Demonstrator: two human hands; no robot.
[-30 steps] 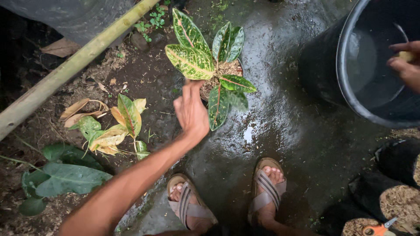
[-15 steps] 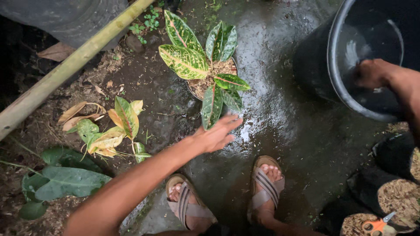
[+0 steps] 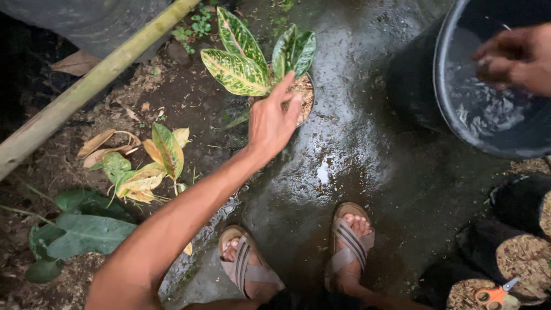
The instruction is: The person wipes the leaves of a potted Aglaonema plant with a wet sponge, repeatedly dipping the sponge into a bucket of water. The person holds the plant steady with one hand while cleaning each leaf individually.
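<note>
Both hands work apart: the left hand [image 3: 272,123], fingers spread, reaches over the potted plant [image 3: 258,69] on wet ground; the right hand [image 3: 513,57], seemingly cupped, dips into the water bucket [image 3: 459,123].

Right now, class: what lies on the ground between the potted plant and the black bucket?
In the head view, only bare wet pavement lies between the potted plant and the black bucket; nothing stands there.
</note>
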